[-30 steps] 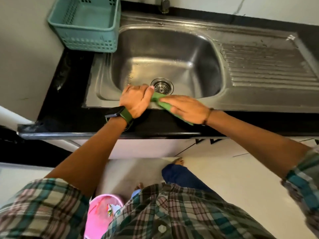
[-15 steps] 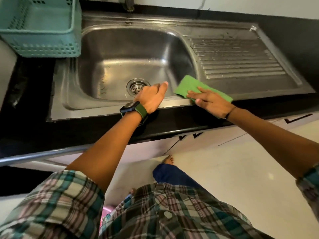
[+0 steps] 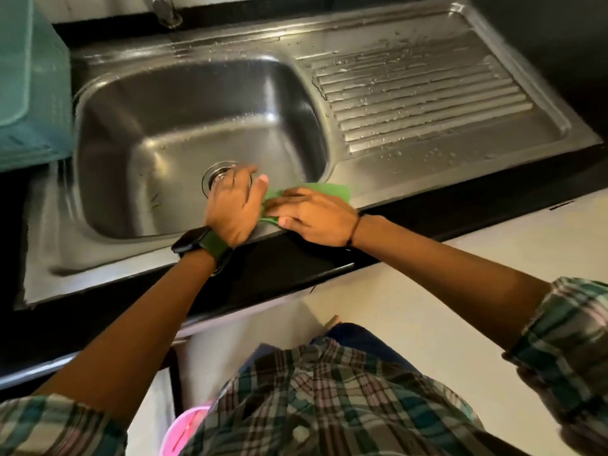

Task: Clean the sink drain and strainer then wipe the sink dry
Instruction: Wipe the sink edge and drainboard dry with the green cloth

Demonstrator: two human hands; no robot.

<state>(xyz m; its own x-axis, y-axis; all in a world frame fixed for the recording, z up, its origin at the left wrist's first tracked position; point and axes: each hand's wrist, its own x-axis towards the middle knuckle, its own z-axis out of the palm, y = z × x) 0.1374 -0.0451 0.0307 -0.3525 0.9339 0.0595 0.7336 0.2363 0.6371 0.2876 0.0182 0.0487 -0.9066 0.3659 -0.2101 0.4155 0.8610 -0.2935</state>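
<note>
Since half a second ago, the green cleaning cloth (image 3: 332,191) has slid left along the near rim of the stainless steel sink (image 3: 138,255), and the right hand (image 3: 312,215) pressing it has come back beside the left hand (image 3: 235,205); before, the two hands were apart.

The right hand lies flat on the cloth, fingers spread, pinning it to the near rim just right of the basin. It presses rather than grips. The left hand rests on the near rim with its fingers loosely apart, reaching over into the basin and holding nothing; its thumb touches the cloth's left end. A black watch on a green strap (image 3: 200,245) sits on the left wrist.

The round metal drain strainer (image 3: 215,172) sits in place in the basin floor, partly hidden behind the left fingers.

This looks like the drying step, with the near rim being wiped. Water droplets dot the ribbed metal draining board (image 3: 421,103) on the far right, and the far ledge by the tap base (image 3: 166,14). A teal plastic basket (image 3: 29,87) stands at the far left.

The next move probably calls for carrying the cloth right and away, over the ribbed board, pressing into its grooves where water collects.
</note>
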